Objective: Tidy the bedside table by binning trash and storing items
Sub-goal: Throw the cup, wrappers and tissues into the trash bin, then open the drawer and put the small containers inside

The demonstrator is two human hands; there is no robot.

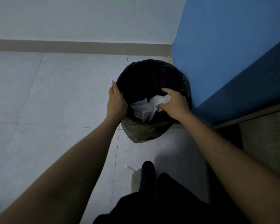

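Note:
A round bin lined with a black bag (152, 73) stands on the tiled floor in the corner. My left hand (116, 101) grips the bin's left rim. My right hand (173, 104) hovers over the bin's right side, its fingers closed on crumpled white tissue (162, 99). More white tissue or plastic (141, 109) hangs from it down into the bin's mouth. The bottom of the bin is dark and hidden.
A blue wall (225, 38) rises right behind the bin. A wooden furniture edge (262, 123) runs along the right. Pale floor tiles (47, 102) spread to the left, up to a beige skirting board (71, 46). My dark-clothed legs (152, 199) are below.

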